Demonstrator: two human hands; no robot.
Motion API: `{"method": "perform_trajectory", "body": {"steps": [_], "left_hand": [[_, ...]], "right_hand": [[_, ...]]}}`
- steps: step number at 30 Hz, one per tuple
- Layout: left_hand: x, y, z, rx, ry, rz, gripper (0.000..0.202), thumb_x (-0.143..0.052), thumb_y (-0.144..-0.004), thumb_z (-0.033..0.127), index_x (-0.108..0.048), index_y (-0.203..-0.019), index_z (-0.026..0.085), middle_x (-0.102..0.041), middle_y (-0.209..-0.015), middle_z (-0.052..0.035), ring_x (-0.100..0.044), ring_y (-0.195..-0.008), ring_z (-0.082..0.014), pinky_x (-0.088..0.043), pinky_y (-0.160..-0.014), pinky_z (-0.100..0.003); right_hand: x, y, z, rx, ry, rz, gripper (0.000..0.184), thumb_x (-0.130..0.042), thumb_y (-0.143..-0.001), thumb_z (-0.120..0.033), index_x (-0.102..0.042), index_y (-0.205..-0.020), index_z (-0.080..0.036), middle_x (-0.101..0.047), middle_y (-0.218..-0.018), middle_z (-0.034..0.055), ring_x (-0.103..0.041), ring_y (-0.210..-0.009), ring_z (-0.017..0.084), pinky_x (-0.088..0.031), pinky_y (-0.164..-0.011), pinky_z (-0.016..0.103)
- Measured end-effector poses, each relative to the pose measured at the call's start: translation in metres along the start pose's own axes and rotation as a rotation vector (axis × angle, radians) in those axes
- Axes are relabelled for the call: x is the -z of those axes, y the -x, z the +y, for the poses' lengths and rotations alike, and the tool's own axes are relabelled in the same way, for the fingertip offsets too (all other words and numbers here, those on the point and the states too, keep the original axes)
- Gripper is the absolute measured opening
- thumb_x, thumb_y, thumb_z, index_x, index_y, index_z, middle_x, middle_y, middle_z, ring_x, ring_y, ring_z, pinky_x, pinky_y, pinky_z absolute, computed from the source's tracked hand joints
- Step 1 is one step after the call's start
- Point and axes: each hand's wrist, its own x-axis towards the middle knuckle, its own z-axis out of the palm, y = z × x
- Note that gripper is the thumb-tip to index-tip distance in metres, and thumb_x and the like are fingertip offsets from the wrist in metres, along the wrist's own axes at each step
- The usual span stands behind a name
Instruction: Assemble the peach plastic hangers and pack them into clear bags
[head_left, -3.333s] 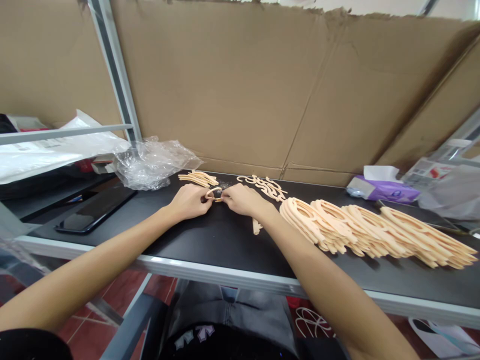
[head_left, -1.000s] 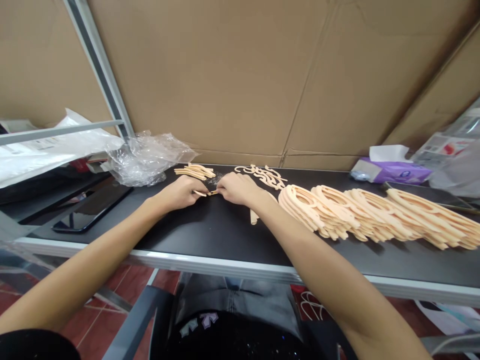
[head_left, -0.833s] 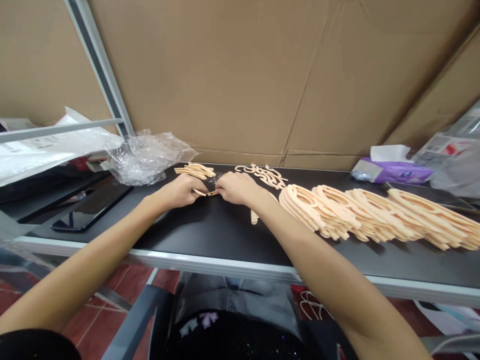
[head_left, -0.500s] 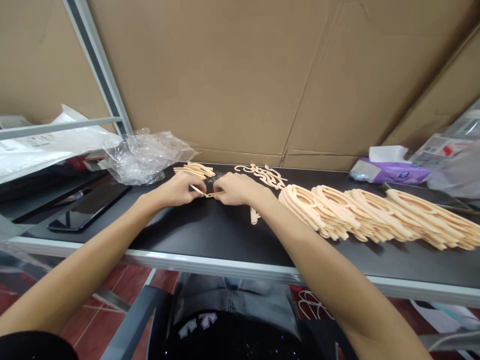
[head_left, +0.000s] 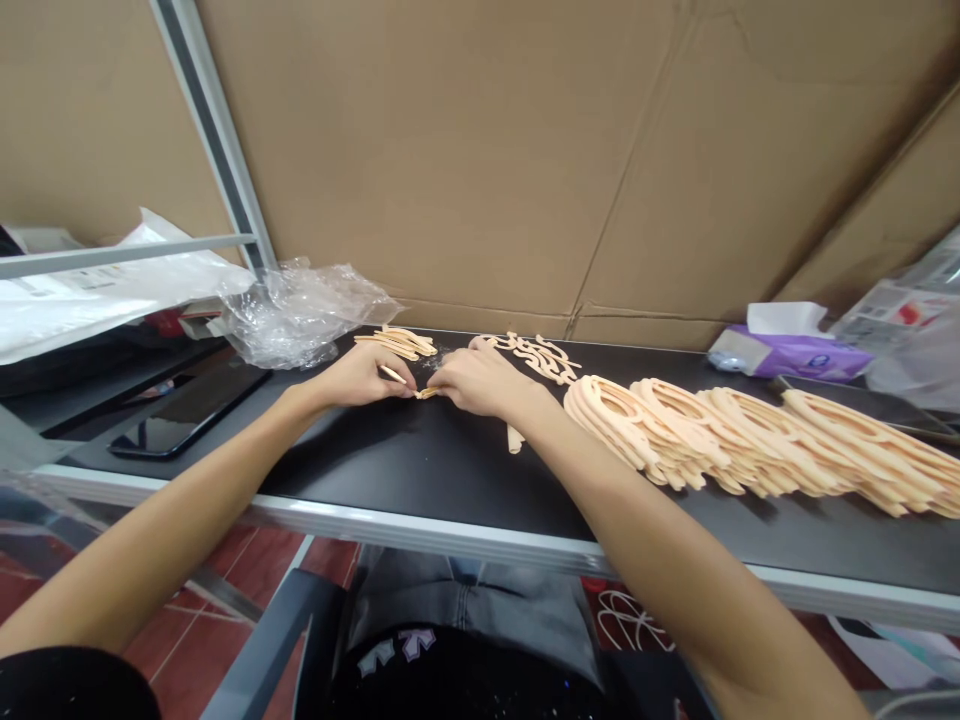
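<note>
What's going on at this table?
Over a black table, someone's left hand pinches a slim pale piece, and the right hand holds a pale bit close by; whether the two are joined isn't clear. Beyond lie pale strips and curly pieces, with larger cut-outs in a row to the right.

1. Bare black tabletop point(head_left: 435, 475) lies open between the forearms point(head_left: 206, 500), down to the metal edge point(head_left: 435, 531).
2. Left hand point(head_left: 361, 376) and right hand point(head_left: 480, 381), pinching small parts point(head_left: 393, 376), bar its far end; loose curly pieces point(head_left: 536, 353) crowd behind.
3. Stacked cream pieces point(head_left: 731, 435) block the right; crumpled plastic point(head_left: 307, 312) and a dark slab point(head_left: 187, 408) obstruct the left.
4. A cardboard wall point(head_left: 450, 170) closes off the back.
</note>
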Motion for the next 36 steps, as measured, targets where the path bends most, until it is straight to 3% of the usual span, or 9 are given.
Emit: {"method": "perform_trajectory", "body": {"steps": [6, 10, 16, 24, 36], "left_hand": [[0.004, -0.002, 0.003, -0.002, -0.003, -0.041, 0.008, -0.072, -0.078, 0.020, -0.080, -0.080, 0.019, -0.079, -0.080, -0.0011, -0.071, -0.074, -0.0170, -0.051, -0.074, -0.026], [0.008, -0.007, 0.009, 0.028, -0.003, -0.133, 0.009, -0.071, -0.076, 0.018, -0.079, -0.077, 0.019, -0.078, -0.076, -0.0001, -0.069, -0.073, -0.0164, -0.050, -0.072, -0.024], [0.011, -0.017, 0.003, 0.149, 0.121, -0.237, 0.008, -0.071, -0.070, 0.017, -0.079, -0.072, 0.018, -0.075, -0.068, 0.0010, -0.065, -0.064, -0.0143, -0.047, -0.061, -0.021], [0.008, -0.020, -0.017, 0.219, 0.342, -0.220, 0.014, -0.079, -0.066, 0.024, -0.080, -0.076, 0.015, -0.076, -0.069, -0.0043, -0.066, -0.064, -0.0151, -0.050, -0.062, -0.022], [0.011, -0.023, -0.008, 0.308, 0.358, -0.198, 0.011, -0.078, -0.062, 0.022, -0.080, -0.072, 0.017, -0.074, -0.064, -0.0028, -0.066, -0.059, -0.0164, -0.052, -0.060, -0.024]], "right_hand": [[-0.006, -0.002, 0.001, 0.066, 0.018, 0.063, 0.031, -0.049, -0.101, -0.018, -0.078, -0.111, -0.022, -0.073, -0.114, 0.0102, -0.060, -0.103, 0.021, -0.023, -0.088, 0.036], [-0.007, -0.003, 0.001, 0.080, 0.023, 0.071, 0.028, -0.052, -0.101, -0.021, -0.079, -0.110, -0.022, -0.073, -0.112, 0.0106, -0.060, -0.101, 0.021, -0.022, -0.088, 0.036], [-0.008, -0.003, 0.001, 0.076, 0.020, 0.053, 0.028, -0.051, -0.102, -0.023, -0.079, -0.107, -0.021, -0.073, -0.110, 0.0109, -0.060, -0.100, 0.021, -0.021, -0.086, 0.036], [-0.011, -0.005, 0.007, 0.071, -0.085, 0.020, 0.027, -0.052, -0.102, -0.024, -0.079, -0.104, -0.022, -0.074, -0.105, 0.0090, -0.061, -0.098, 0.020, -0.021, -0.080, 0.034], [-0.013, -0.008, 0.008, 0.047, -0.105, 0.005, 0.029, -0.051, -0.103, -0.025, -0.078, -0.109, -0.019, -0.074, -0.109, 0.0109, -0.063, -0.100, 0.021, -0.027, -0.083, 0.033]]}}
